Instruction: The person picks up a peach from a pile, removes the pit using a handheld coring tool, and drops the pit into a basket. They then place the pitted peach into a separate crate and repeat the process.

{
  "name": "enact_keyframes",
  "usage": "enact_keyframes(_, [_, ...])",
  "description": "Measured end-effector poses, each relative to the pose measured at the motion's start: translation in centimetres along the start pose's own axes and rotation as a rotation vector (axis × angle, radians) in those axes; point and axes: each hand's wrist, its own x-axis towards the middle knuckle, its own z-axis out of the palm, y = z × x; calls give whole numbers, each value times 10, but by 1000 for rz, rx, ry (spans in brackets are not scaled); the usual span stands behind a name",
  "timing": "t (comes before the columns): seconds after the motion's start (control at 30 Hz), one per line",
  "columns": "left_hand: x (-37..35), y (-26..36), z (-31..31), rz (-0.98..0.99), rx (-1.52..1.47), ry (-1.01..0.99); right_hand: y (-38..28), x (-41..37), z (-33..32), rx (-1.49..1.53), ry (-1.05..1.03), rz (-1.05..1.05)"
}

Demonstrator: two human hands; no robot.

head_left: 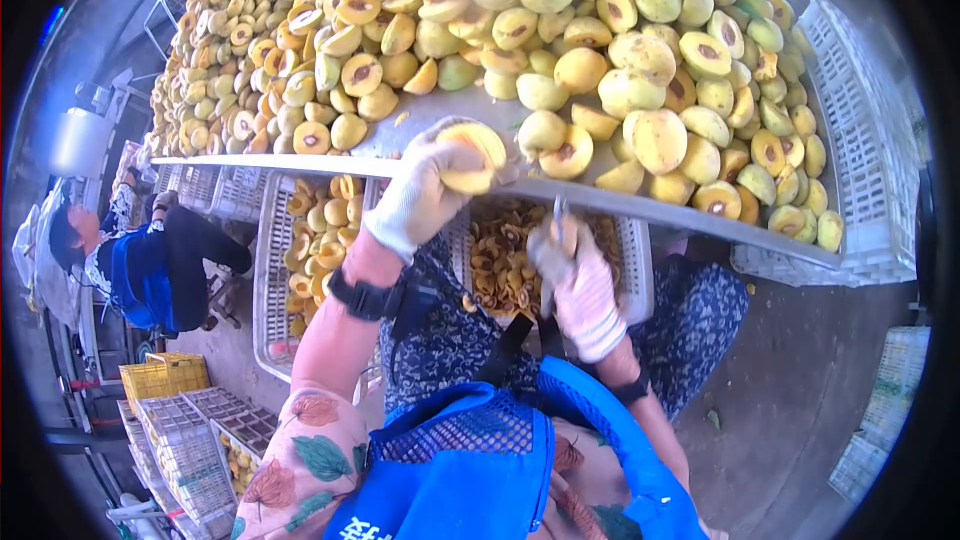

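My left hand [432,180], in a white knit glove, is closed around a yellow peach half [478,152] at the metal table's front edge. My right hand [582,290], also gloved, grips a small hand tool [562,225] with a narrow metal tip pointing up; motion blur hides its exact shape. The tool is apart from the peach, lower and to its right. Beneath both hands, a crate [636,265] between my knees holds brown pits and fruit scraps [500,260]. Cut peach halves [655,140], many with pits showing, are heaped on the table [470,110].
A white crate of peach halves [325,230] stands left of my knees. Stacked white crates [860,140] border the table's right end. At left a seated co-worker [140,260] is near the table; below are a yellow basket [165,377] and more crates [185,440].
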Motion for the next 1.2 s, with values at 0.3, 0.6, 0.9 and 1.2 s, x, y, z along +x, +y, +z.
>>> enact_keyframes(0.3, [-97, -39, 22, 532, -27, 103, -66, -24, 58, 437, -268, 384])
enact_keyframes(0.6, [-105, -38, 12, 405, -503, 239, -41, -46, 61, -815, -156, -436])
enact_keyframes(0.9, [-106, -41, 14, 534, -248, 227, -42, -44, 60, -833, -205, -401])
enact_keyframes(1.2, [-103, -40, 16, 481, -62, 305, -48, -40, 52, -839, -354, -386])
